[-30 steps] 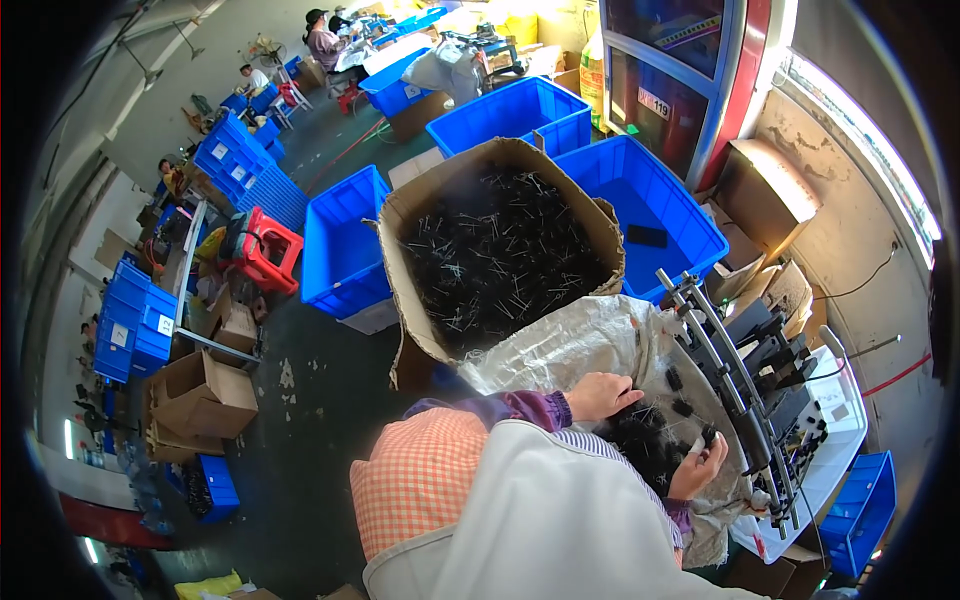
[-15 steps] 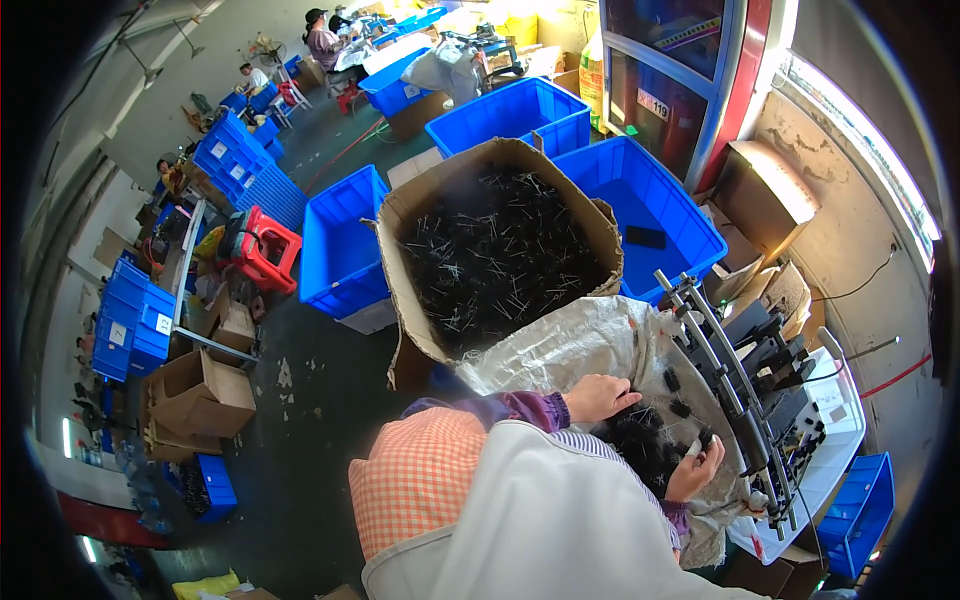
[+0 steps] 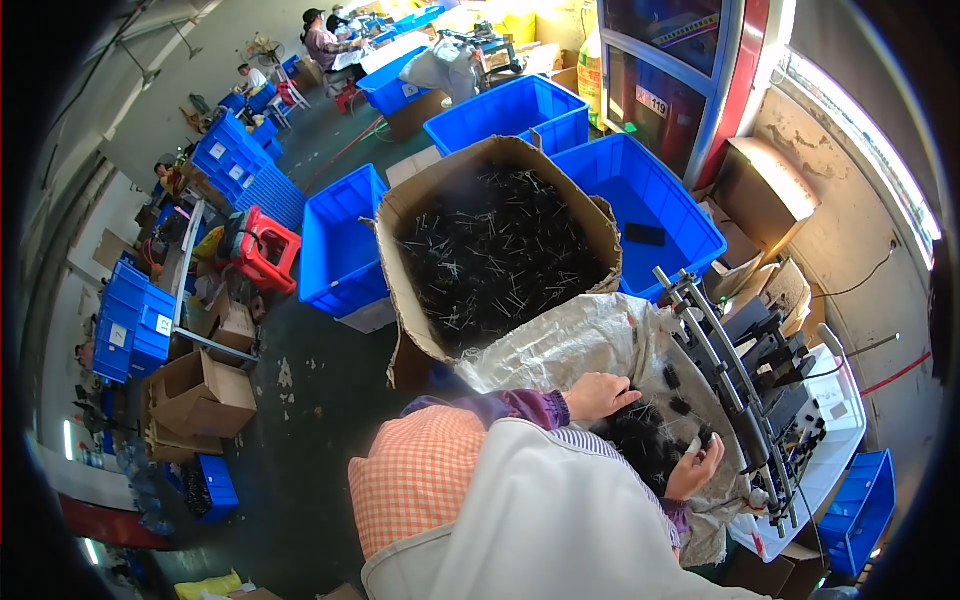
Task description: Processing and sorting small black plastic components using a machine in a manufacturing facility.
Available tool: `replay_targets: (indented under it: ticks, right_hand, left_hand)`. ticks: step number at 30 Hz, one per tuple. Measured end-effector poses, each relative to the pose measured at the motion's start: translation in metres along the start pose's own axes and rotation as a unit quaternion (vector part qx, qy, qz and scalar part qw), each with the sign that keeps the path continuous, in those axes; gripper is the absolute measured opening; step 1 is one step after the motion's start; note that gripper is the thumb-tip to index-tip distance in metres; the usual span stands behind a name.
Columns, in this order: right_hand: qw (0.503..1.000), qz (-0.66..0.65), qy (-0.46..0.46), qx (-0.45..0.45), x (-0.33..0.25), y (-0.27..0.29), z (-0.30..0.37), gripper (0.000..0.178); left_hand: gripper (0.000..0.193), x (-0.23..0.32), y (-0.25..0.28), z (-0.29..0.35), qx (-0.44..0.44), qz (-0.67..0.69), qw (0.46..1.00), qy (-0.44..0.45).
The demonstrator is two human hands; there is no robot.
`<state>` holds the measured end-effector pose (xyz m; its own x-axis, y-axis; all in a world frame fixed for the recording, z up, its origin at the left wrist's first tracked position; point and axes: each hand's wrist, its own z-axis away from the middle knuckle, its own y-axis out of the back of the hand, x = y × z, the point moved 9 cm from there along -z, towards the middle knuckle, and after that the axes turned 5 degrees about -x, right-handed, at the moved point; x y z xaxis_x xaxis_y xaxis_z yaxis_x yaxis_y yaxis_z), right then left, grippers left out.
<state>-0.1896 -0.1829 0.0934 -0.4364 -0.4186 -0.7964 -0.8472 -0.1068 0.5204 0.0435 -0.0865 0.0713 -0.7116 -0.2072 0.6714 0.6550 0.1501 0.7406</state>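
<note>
Box [image 3: 430,180] full of black, pin-tipped pieces, above our sheet [image 3: 540,345] in view; blue bin [image 3: 655,190] just beside box. Rod frame [image 3: 735,375] along sheet's right edge. Dark pile [image 3: 640,445] on sheet, between our hands. Left hand [image 3: 597,397]: fingers bent down at pile's edge; we cannot tell whether grip has anything. Right hand [image 3: 697,468]: grip nearly closed, pinching black piece [image 3: 706,436].

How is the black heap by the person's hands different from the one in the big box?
Size: the near heap looks much smaller than the boxed heap.
Place: the near heap lies on pale sacking between the left hand and right hand; the boxed heap sits inside a cardboard box.
Shared: both are black with thin, pale, wire-like bits.
</note>
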Motion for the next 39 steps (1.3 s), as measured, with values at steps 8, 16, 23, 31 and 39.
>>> replay_targets:
  ticks: [8, 16, 23, 31, 39]
  right_hand:
    - [1.0, -0.002, -0.001, -0.003, 0.002, -0.001, -0.001, 0.022]
    - [1.0, -0.018, 0.002, -0.012, -0.001, -0.001, -0.003, 0.024]
    - [0.999, -0.034, 0.013, -0.01, -0.024, -0.005, -0.011, 0.023]
    - [0.999, -0.03, 0.009, -0.012, -0.008, -0.003, -0.005, 0.023]
    - [0.999, -0.026, 0.03, -0.018, -0.013, -0.011, -0.007, 0.024]
  left_hand:
    - [0.042, 0.003, 0.0, -0.001, 0.002, 0.005, 1.0, -0.003]
    - [0.044, -0.003, 0.014, 0.006, 0.006, -0.009, 1.0, 0.019]
    - [0.044, -0.012, 0.015, 0.011, 0.024, -0.006, 1.0, 0.019]
    - [0.045, -0.009, 0.007, 0.01, 0.008, -0.005, 1.0, 0.019]
    - [0.046, -0.01, 0.014, 0.008, 0.01, -0.005, 1.0, 0.028]
